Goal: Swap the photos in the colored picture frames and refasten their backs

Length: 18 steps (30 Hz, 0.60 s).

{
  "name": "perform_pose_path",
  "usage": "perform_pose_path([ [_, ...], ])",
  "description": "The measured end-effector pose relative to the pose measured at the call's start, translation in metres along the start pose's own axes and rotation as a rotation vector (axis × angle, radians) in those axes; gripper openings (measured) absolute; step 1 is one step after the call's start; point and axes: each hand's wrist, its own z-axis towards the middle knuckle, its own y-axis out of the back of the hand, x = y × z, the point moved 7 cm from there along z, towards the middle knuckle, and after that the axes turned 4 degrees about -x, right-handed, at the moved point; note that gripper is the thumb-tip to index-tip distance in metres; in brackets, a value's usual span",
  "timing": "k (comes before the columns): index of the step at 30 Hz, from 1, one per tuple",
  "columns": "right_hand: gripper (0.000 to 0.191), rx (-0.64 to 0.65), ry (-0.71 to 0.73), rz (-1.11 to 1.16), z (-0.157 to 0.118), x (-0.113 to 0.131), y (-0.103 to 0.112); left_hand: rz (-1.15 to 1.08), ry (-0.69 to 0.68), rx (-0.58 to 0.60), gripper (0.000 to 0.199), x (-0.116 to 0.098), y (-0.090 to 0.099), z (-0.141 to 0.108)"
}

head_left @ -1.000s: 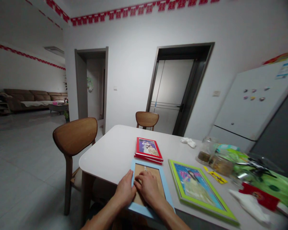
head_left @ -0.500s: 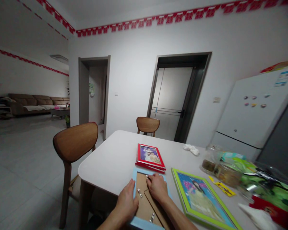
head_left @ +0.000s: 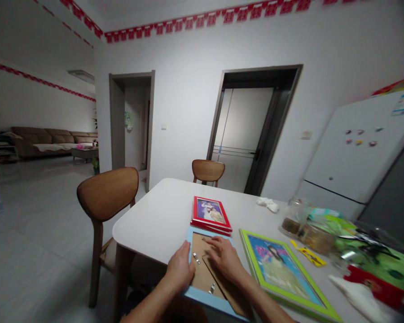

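Observation:
A light-blue picture frame lies face down at the table's near edge, its brown backing board showing with small metal clips and a fold-out stand. My left hand grips the frame's left edge, fingers along the outside and thumb over the rim. My right hand rests over the upper right of the board, fingers spread and holding nothing. Its index fingertip is at the top clip, which it partly hides. The right rim is mostly covered by my hand and forearm.
Stacked red picture frames lie just beyond the blue one. A green picture frame lies to the right. Glass jars, a yellow packet, white tissue and bags crowd the table's right side. Wooden chairs stand at the table.
My right hand's fingers have opened from a curled grip near the top clip and now stretch out over the board. My left hand keeps its hold. The view has tilted slightly.

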Motion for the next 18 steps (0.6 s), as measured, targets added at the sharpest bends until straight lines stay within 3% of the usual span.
perform_pose_path([
  [3, 0.024, 0.216, 0.157, 0.204, -0.027, 0.017, 0.006, 0.016, -0.036, -0.024, 0.059, -0.001, 0.0, 0.002],
  [6, 0.019, 0.366, 0.204, 0.264, -0.046, 0.026, 0.007, 0.036, -0.055, -0.045, 0.059, -0.001, 0.0, 0.003],
  [14, 0.013, 0.219, 0.183, 0.253, -0.045, 0.018, -0.002, 0.096, -0.086, -0.06, 0.056, -0.001, -0.003, 0.004],
  [18, 0.025, 0.116, 0.111, 0.24, -0.043, 0.01, 0.004, 0.114, -0.101, -0.06, 0.056, 0.0, -0.003, 0.005],
])
